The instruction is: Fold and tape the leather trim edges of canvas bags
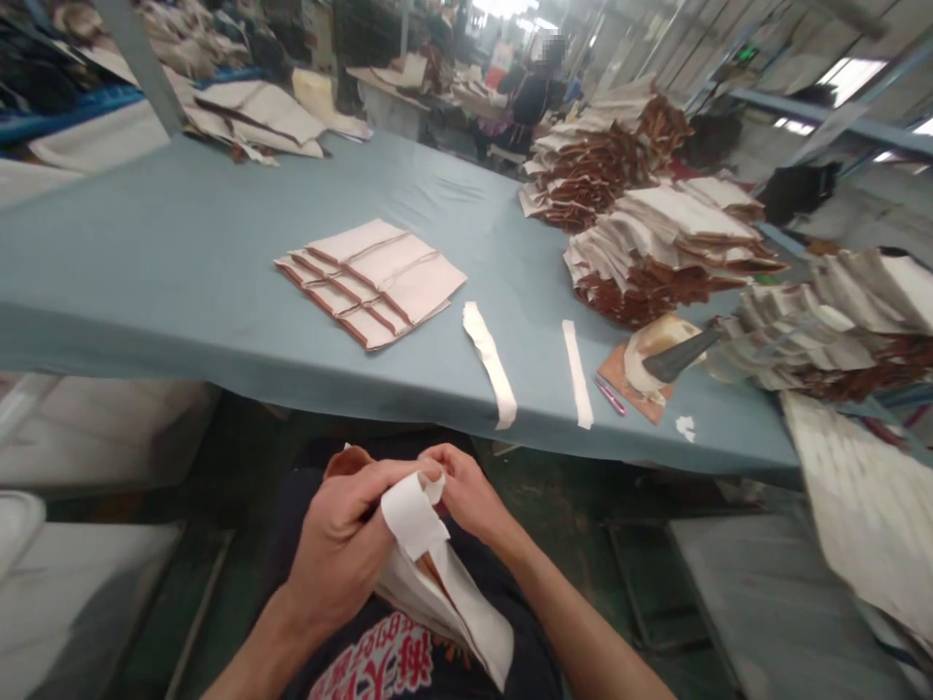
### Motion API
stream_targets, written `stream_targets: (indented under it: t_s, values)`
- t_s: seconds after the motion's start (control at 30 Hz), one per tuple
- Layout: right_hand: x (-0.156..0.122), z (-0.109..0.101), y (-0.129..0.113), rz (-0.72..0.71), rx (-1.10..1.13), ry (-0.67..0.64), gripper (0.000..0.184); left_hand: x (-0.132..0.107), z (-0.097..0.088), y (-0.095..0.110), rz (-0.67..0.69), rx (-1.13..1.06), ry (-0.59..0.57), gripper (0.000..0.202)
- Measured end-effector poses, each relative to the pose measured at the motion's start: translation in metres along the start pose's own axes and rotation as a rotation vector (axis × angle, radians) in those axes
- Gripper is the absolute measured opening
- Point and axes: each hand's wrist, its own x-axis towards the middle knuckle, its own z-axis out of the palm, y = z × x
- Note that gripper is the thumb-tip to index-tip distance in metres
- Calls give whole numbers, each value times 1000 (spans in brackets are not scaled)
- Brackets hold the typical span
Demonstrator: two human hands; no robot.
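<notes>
Close to my body, below the table edge, both hands grip a folded leather piece point(466, 603) with a pale backing and a brown face. My left hand point(342, 540) wraps round its left side, fingers closed. A white strip point(413, 512) curls over the piece between the hands. My right hand point(463, 486) pinches the far end of the piece and strip, its fingertips partly hidden. Ahead on the table lies a neat set of overlapping pale panels point(379, 277) with brown edges. Two loose strips, a wavy one point(488, 365) and a straight one point(577, 374), lie to its right.
A blue-green cloth covers the table point(219, 224). Tall stacks of leather pieces point(656, 243) stand at the right. Nearer are a glue-smeared container with a dark handle point(674, 355) and a pen point(610, 397). More panels point(255, 112) lie far left. A person point(535, 92) sits beyond.
</notes>
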Motion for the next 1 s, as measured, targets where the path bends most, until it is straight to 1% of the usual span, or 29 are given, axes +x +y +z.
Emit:
stream_targets:
  t_s: [0.1,0.17,0.23,0.3,0.37,0.4,0.5,0.57,0.67,0.73,0.83,0.87,0.93,1.0]
  values:
    - [-22,-26,-6,-75,-153,115,21,2,3,0,-89,-24,-10,23]
    - [-36,-37,-16,-176,-255,165,18,3,6,-2,-146,-33,-19,22]
    - [-47,-42,-29,-349,-380,191,18,4,10,-2,-190,-44,-43,23]
    - [-54,-42,-41,-549,-474,190,17,6,12,-2,-230,-52,-69,25]
    - [-56,-41,-51,-701,-490,144,21,9,14,-1,-271,-66,-105,27]
    - [-56,-40,-55,-748,-477,108,23,11,14,-1,-293,-83,-133,28]
    - [-54,-41,-64,-812,-423,8,28,15,12,-2,-368,-169,-264,31]
    - [-53,-43,-70,-887,-450,-40,35,17,13,-3,-394,-212,-310,34]
    - [-49,-41,-76,-1089,-547,-100,46,19,16,-4,-393,-249,-291,36]
    - [-46,-37,-78,-1184,-589,-129,50,19,20,-4,-388,-273,-266,35]
    - [-41,-31,-77,-1236,-607,-160,45,19,24,-2,-386,-309,-272,38]
    - [-40,-28,-76,-1239,-588,-175,39,19,24,-1,-390,-319,-276,40]
    - [-38,-23,-73,-1215,-493,-216,21,17,24,-2,-396,-322,-269,43]
    - [-39,-16,-69,-1145,-343,-228,4,14,23,-3,-387,-288,-234,46]
